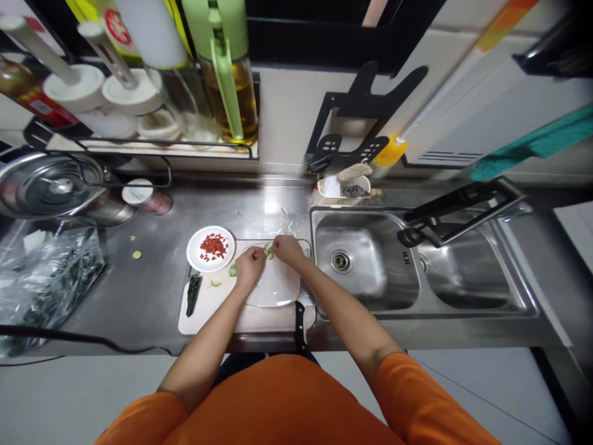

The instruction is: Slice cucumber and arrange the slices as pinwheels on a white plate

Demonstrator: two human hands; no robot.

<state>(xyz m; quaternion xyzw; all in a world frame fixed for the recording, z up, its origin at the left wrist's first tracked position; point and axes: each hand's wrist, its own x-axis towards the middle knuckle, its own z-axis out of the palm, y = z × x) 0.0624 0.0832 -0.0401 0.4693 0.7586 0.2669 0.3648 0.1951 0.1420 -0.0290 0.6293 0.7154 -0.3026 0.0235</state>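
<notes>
At the far edge of a pale plate (274, 290), my left hand (250, 267) and my right hand (287, 251) work close together, fingers pinched. Between their fingertips are thin green cucumber slices (269, 251), partly covered by the fingers. The plate rests on a white cutting board (213, 321). To the left on the board lie a dark green cucumber piece (193, 295), loose pale green slices (215, 283) and a small green piece (232, 271) beside my left hand. A round white plate (191, 250) holds small red pieces (214, 246).
A knife with a black handle (300, 324) lies at the board's front right. The double sink (365, 259) and its faucet (445, 216) are to the right. A plastic bag (55, 278), a steel pot (50, 185) and a jar (147, 196) stand left; bottles (227, 80) fill the rack above.
</notes>
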